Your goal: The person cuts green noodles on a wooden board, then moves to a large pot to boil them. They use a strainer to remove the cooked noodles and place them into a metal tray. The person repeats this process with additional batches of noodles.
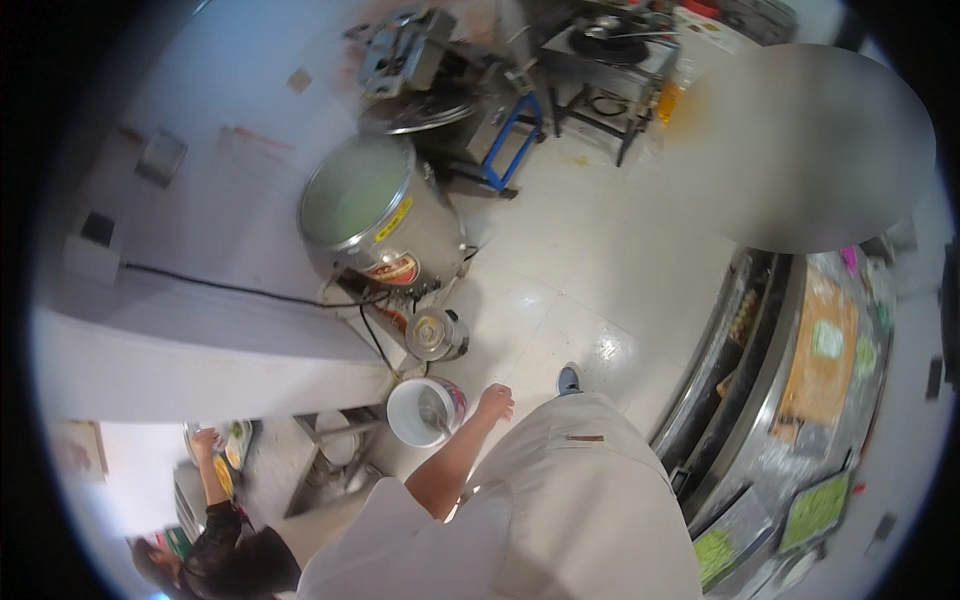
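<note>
My left hand (496, 403) hangs over the tiled floor beside my light-coloured apron (592, 480). Its fingers look loosely curled, and no object shows in it; whether they are closed is too small to tell. My right hand is out of view. Nearest to the left hand is a white plastic bucket (409, 420) with a utensil leaning inside. A small lidded metal pot (431, 335) stands just beyond it. Farther off, a large steel cooking barrel (442, 217) holds steaming greenish liquid, its lid (420, 112) tilted up behind.
A steel counter (750, 420) curves along the right, with a wooden board (821, 352) and trays of green food (816, 511). A blue-framed cart (514, 142) and a wok stove (607, 52) stand ahead. Another person (232, 555) reaches over a table (274, 457) at lower left. A cable (247, 289) crosses the wall ledge.
</note>
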The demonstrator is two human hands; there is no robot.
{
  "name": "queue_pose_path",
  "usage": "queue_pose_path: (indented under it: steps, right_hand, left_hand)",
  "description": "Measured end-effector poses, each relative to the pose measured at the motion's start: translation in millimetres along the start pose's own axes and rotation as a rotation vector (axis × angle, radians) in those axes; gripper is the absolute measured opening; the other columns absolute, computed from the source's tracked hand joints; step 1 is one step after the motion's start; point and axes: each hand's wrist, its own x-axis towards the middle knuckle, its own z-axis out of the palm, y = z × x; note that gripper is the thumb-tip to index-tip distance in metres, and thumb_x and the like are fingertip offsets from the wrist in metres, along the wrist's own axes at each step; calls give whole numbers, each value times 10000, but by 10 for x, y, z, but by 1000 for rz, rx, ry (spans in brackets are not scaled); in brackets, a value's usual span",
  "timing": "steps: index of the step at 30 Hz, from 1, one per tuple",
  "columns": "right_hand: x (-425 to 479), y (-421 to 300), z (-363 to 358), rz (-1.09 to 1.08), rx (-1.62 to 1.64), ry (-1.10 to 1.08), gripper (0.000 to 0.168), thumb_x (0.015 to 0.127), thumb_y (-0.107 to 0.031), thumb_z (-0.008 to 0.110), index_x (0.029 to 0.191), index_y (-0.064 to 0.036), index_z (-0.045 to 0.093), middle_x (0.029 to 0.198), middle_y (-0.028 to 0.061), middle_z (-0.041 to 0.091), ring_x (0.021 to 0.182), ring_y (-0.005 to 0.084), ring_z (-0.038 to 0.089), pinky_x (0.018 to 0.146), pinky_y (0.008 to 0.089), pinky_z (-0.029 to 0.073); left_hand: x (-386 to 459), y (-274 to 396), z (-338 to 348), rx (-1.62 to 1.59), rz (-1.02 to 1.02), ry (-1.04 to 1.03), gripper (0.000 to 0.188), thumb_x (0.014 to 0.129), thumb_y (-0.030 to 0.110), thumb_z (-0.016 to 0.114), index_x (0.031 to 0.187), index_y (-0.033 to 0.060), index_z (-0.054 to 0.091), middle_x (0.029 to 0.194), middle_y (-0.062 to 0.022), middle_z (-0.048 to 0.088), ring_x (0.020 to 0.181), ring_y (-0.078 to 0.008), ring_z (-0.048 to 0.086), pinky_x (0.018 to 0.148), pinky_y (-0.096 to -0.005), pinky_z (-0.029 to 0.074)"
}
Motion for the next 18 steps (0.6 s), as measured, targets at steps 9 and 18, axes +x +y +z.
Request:
queue_pose_path:
  steps: [9, 18]
  right_hand:
    - [557, -3348, 566, -352, -435, -146, 183, 871, -52, 467, 689, -76, 474, 616, 42, 457, 479, 164, 413, 424, 300, 336]
    - [1082, -6334, 3125, -265, -462, -517, 251, 855, -1, 494, 668, -106, 363, 575, 32, 371, 470, 161, 384, 380, 295, 296]
  left_hand:
    - [-63, 946, 10, -339, 162, 190, 289, 945, 169, 514, 1200, 34, 544, 852, -116, 643, 557, -180, 621, 447, -338, 539]
    - [-256, -610, -173, -1027, -166, 675, 284, 950, 215, 518, 1174, 42, 545, 852, -146, 630, 577, -238, 593, 489, -383, 543]
